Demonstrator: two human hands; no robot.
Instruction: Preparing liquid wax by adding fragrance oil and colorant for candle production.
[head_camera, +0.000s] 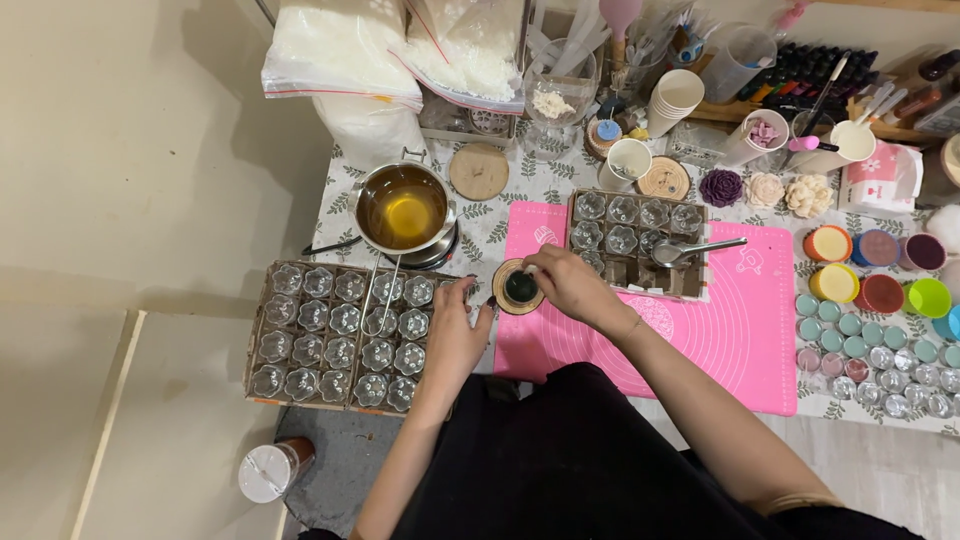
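A small dark green cup (520, 287) sits on a round wooden coaster (503, 298) at the left edge of a pink mat (730, 330). My right hand (572, 285) is over it, fingers pinched on a small white stick held at the cup. My left hand (455, 325) rests at the right edge of a cardboard tray (262, 330) of several clear flower-shaped glass cups, fingers touching one by the coaster.
A metal pot of yellow liquid (402, 208) stands on a small burner behind the tray. A second cardboard tray (690, 282) holds glass cups and a metal spoon (695, 249). Small lidded tins (870, 350), coloured silicone cups, paper cups and bags of white flakes (340, 45) crowd the table.
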